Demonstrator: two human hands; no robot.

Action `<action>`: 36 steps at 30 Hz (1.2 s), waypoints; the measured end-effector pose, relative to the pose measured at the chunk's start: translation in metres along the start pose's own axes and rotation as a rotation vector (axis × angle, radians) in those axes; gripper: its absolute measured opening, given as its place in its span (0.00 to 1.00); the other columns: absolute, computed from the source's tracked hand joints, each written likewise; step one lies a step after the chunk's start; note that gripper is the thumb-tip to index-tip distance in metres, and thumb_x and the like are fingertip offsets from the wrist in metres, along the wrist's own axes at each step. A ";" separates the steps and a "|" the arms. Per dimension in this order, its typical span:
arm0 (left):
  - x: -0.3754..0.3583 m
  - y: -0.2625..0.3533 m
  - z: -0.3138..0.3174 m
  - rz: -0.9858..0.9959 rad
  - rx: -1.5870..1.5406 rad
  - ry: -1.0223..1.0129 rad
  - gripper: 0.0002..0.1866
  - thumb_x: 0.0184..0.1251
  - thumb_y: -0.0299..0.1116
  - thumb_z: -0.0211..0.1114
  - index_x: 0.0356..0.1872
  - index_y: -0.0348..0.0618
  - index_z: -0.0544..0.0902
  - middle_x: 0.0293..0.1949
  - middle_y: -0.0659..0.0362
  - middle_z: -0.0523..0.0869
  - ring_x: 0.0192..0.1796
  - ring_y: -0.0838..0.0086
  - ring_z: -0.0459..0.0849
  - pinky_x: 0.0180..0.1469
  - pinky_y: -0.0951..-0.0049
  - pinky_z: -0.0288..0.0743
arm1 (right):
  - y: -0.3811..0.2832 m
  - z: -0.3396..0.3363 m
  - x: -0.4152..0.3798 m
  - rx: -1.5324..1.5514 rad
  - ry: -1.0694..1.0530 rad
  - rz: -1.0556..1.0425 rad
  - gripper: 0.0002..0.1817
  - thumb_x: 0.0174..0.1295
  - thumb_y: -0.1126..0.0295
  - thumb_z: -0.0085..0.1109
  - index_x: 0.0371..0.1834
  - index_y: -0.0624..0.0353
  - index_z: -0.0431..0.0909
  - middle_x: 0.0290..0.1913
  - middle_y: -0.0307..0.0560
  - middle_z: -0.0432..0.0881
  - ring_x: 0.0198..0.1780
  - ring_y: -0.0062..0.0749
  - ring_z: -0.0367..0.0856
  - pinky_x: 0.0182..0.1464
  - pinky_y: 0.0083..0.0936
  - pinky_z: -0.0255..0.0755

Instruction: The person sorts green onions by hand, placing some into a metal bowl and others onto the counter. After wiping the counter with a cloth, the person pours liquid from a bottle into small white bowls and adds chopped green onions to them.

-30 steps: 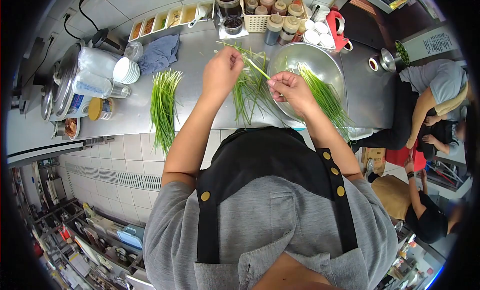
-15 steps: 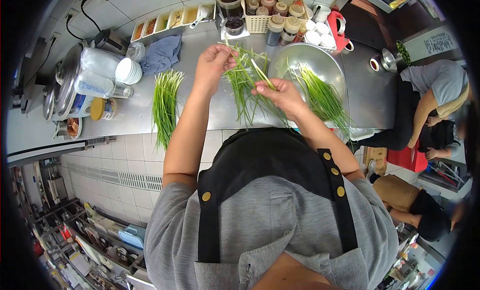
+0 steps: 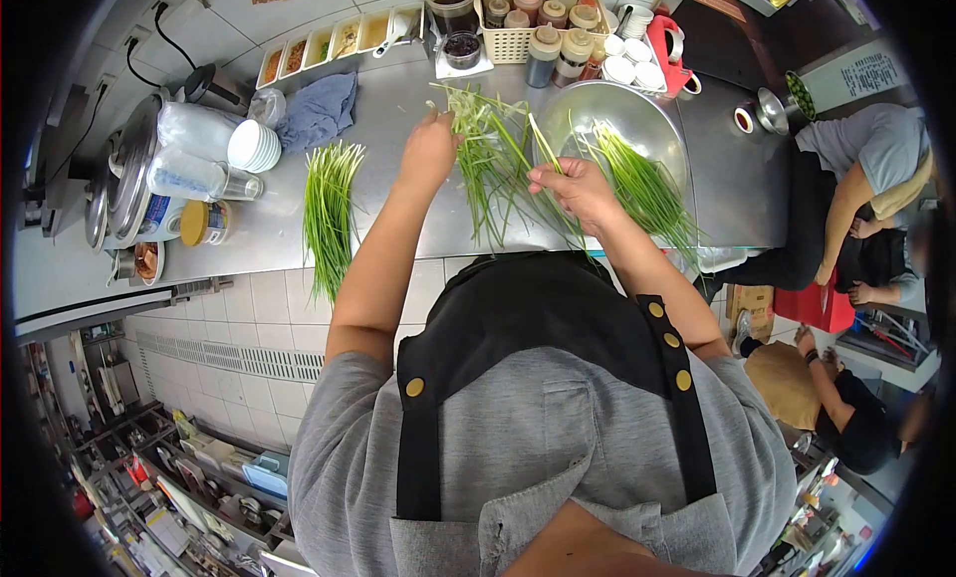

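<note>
Pinching one green stalk (image 3: 543, 144) between thumb and fingertips, the right hand (image 3: 576, 187) hovers over the near rim of the steel bowl (image 3: 637, 109), fingers curled tight on the stem, which slants up and away toward the bottles. The left hand (image 3: 430, 149) lies at the far end of the loose chive pile (image 3: 493, 169) in the middle of the steel counter (image 3: 398, 219); its fingers are bent over the pale ends of the stalks, but whether they are gripping or only touching cannot be told from here. The pile fans toward the counter's near edge, between the two hands. More chives (image 3: 642, 184) rest inside the bowl and trail over its rim. A tidy bundle (image 3: 327, 214) lies well apart to the left, stalks lined up. Beyond it are a blue cloth (image 3: 319, 109), stacked white bowls (image 3: 251, 144) and a big pot (image 3: 129, 159). A basket of bottles (image 3: 538, 29) and a sauce tray (image 3: 329, 44) sit along the wall. To the right, other people (image 3: 856, 179) crouch near the floor
</note>
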State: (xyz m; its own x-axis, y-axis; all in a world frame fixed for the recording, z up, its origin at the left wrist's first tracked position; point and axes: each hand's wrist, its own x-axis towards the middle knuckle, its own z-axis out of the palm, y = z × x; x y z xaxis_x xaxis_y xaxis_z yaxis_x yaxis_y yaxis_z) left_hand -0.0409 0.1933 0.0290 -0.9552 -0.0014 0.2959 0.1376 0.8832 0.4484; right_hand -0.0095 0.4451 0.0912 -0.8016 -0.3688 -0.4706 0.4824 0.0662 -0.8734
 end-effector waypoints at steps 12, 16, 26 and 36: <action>-0.003 0.086 -0.044 -0.473 -1.343 -0.414 0.16 0.65 0.39 0.66 0.48 0.40 0.81 0.33 0.69 0.81 0.29 0.86 0.72 0.34 0.84 0.68 | -0.008 0.018 -0.001 -0.069 -0.062 -0.165 0.07 0.61 0.68 0.63 0.34 0.60 0.82 0.28 0.37 0.83 0.25 0.11 0.68 0.28 0.11 0.59; 0.000 0.078 -0.050 -0.546 -1.314 -0.329 0.11 0.65 0.38 0.66 0.41 0.43 0.82 0.32 0.69 0.82 0.29 0.87 0.71 0.33 0.85 0.65 | -0.008 0.019 -0.002 -0.062 -0.089 -0.119 0.06 0.61 0.66 0.64 0.35 0.56 0.83 0.27 0.34 0.84 0.18 0.07 0.59 0.20 0.10 0.51; 0.017 0.035 -0.012 -0.423 -0.986 -0.106 0.10 0.67 0.36 0.62 0.44 0.43 0.83 0.35 0.65 0.84 0.35 0.78 0.79 0.38 0.75 0.72 | -0.010 0.019 -0.007 -0.040 -0.093 -0.068 0.07 0.60 0.72 0.63 0.36 0.65 0.82 0.29 0.40 0.83 0.32 0.19 0.78 0.42 0.16 0.69; -0.012 -0.012 0.024 -0.268 -0.403 0.047 0.13 0.57 0.34 0.71 0.39 0.38 0.84 0.36 0.56 0.87 0.33 0.77 0.82 0.33 0.75 0.75 | -0.005 0.011 0.000 -0.025 0.010 -0.066 0.07 0.59 0.70 0.63 0.35 0.63 0.82 0.29 0.40 0.83 0.31 0.16 0.74 0.38 0.14 0.65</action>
State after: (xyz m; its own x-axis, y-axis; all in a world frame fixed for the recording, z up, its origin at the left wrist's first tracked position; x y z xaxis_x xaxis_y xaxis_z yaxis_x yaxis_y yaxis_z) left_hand -0.0371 0.1943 -0.0005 -0.9592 -0.2335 0.1591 -0.0122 0.5967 0.8024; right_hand -0.0077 0.4346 0.0967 -0.8346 -0.3641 -0.4133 0.4196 0.0656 -0.9053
